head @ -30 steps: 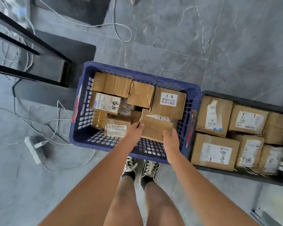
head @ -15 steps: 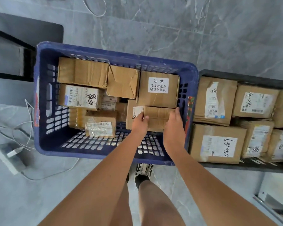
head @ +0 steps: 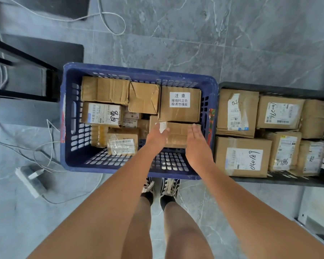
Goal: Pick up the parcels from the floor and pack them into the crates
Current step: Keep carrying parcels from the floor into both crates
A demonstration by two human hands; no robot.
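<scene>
A blue plastic crate [head: 138,71] stands on the grey tiled floor in front of me, with several cardboard parcels in it. One small brown parcel [head: 178,135] lies at its near right, just below a box with a white printed notice [head: 180,104]. My left hand [head: 156,137] curls over that parcel's left corner. My right hand [head: 195,144] is at its right end, fingers straight and spread, not gripping. To the right, a black crate [head: 269,88] is filled with labelled parcels.
A black metal frame [head: 26,55] stands to the left of the blue crate. A white power strip [head: 31,179] and loose cables [head: 110,25] lie on the floor at the left and back. My shoes [head: 161,187] are against the blue crate's near wall.
The parcel has gone down from above the crate to rest at its near right. My right hand has let go and opened. The view has pulled back.
</scene>
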